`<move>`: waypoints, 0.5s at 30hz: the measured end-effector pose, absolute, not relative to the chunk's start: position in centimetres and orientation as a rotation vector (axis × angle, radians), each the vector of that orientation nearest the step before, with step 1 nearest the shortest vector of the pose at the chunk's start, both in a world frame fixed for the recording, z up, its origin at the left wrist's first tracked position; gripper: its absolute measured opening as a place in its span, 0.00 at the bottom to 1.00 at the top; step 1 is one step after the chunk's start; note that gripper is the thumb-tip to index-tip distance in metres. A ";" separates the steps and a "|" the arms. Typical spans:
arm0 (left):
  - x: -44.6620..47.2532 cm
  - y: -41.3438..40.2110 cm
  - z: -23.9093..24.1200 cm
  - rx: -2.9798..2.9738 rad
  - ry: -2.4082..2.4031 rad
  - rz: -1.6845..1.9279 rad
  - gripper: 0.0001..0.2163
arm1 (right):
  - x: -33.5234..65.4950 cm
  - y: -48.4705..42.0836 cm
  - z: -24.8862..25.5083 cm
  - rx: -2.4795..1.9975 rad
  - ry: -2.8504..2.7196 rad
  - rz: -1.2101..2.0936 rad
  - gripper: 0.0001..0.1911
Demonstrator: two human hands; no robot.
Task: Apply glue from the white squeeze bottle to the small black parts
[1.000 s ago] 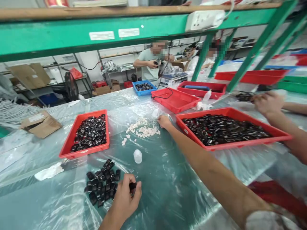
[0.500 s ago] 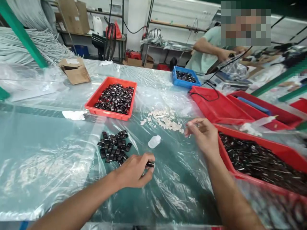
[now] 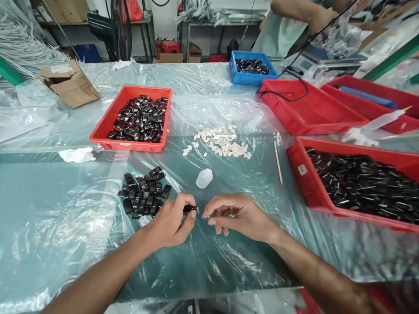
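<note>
My left hand (image 3: 175, 220) is closed, pinching a small black glossy part (image 3: 190, 209) between thumb and forefinger. Just to its right, my right hand (image 3: 234, 216) has thumb and forefinger brought together; a tiny thing seems to sit at the tips, too small to name. A narrow gap separates the two hands. Beside my left hand lies a loose pile of similar black parts (image 3: 144, 192). Beyond the hands are a translucent oval piece (image 3: 204, 178) and a scatter of small whitish pieces (image 3: 225, 141).
A red tray (image 3: 131, 146) of black parts stands back left, a blue tray (image 3: 247, 79) further off. A red bin (image 3: 299, 174) of dark pieces is at right, near a thin wooden stick (image 3: 278, 163). Across the plastic-covered table a person's hand (image 3: 322, 19) works.
My right hand has come left and nearer, from the whitish pieces to beside my left hand. The left hand still grips the black part. The camera view has tilted down.
</note>
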State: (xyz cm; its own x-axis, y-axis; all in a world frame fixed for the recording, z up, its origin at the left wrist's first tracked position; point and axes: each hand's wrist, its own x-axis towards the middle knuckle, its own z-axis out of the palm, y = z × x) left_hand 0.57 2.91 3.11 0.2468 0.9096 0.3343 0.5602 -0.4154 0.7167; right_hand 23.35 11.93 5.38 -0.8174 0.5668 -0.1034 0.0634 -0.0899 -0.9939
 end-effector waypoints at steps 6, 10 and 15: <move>0.5 3.0 3.1 2.074 1.304 1.041 0.01 | 23.0 11.5 5.6 -0.759 -1.790 1.972 0.15; 0.6 3.0 3.4 2.082 1.323 1.034 0.01 | 22.7 11.7 5.8 -0.795 -1.822 1.923 0.18; 0.7 3.0 3.5 2.072 1.301 1.037 0.01 | 22.4 11.6 5.6 -0.759 -1.782 1.988 0.19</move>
